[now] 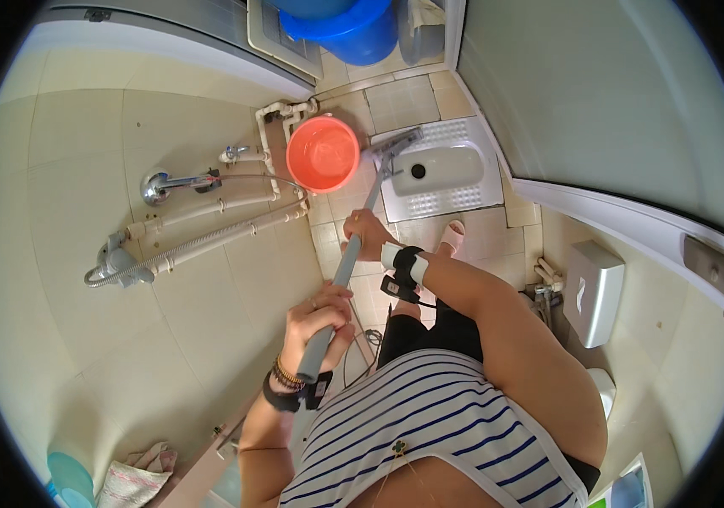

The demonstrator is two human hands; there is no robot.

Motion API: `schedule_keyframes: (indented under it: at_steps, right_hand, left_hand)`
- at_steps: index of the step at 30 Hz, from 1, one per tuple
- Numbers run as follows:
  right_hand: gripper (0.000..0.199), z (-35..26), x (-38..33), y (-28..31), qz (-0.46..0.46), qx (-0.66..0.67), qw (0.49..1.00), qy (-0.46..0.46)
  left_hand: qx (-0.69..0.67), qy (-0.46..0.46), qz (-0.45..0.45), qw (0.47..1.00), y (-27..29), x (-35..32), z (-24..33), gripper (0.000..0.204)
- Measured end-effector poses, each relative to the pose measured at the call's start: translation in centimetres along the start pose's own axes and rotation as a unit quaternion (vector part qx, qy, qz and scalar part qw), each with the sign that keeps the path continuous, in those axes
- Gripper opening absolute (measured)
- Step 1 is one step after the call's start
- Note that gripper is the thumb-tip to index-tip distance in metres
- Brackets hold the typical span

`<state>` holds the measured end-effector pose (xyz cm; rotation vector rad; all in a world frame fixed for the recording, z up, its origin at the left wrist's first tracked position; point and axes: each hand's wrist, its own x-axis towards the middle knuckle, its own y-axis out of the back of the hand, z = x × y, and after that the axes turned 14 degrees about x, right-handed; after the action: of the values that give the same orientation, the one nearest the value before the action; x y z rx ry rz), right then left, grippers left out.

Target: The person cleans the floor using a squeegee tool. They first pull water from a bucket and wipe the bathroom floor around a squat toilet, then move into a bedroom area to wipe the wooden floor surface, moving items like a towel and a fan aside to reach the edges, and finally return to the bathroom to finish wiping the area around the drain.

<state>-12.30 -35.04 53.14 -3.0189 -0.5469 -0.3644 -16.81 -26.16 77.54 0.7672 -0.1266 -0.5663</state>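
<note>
Both of my hands are closed around the grey pole of a long-handled mop [347, 261]. My left hand [318, 326] grips near the pole's upper end, close to my body. Farther down, my right hand [368, 235] is wrapped around the same pole. The mop's bar-shaped head [396, 144] lies at the left edge of a white squat toilet [484, 199] set in the floor. Its underside is hidden, so I cannot tell what the head is faced with. Just left of the head stands an orange-red bucket [323, 154].
White pipes [209, 207] and a shower mixer tap [159, 186] run along the left tiled wall. A blue tub [362, 34] stands at the far end. On the right are a frosted glass door [599, 102] and a silver paper dispenser [592, 292]. A cable [370, 339] hangs near my legs.
</note>
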Motion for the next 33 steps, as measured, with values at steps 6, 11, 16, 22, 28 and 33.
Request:
schedule_keyframes:
  at_steps: [6, 11, 16, 22, 28, 33]
  right_hand:
    - [0.021, -3.8, 1.0, -1.5, -0.309, 0.039, 0.946, -0.089]
    - [0.021, 1.0, -3.1, -2.9, -0.191, 0.129, 0.972, -0.047]
    - [0.023, -2.5, -2.8, 4.9, -0.218, 0.108, 0.962, -0.121]
    - [0.026, -5.0, -2.7, 11.2, -0.083, -0.018, 0.988, -0.13]
    - [0.022, -8.8, -5.8, 13.4, -0.072, -0.115, 0.968, -0.21]
    - [0.02, -6.4, -14.3, 10.3, 0.149, -0.189, 0.944, -0.228]
  left_hand:
    - [-0.009, 0.211, 0.13, 0.969, 1.2, -1.1, 5.0, 0.011]
    - [0.161, 0.085, -0.032, 0.983, -1.0, 1.0, 3.2, 0.022]
    - [0.166, 0.005, -0.058, 0.985, -1.3, 4.8, 5.1, 0.022]
    - [0.025, -0.095, 0.044, 0.994, -0.5, 6.9, 5.2, 0.019]
    - [0.0, -0.159, -0.115, 0.981, 1.6, 8.7, 5.6, 0.012]
    - [-0.166, -0.213, -0.279, 0.922, -2.1, 11.1, 1.5, 0.012]
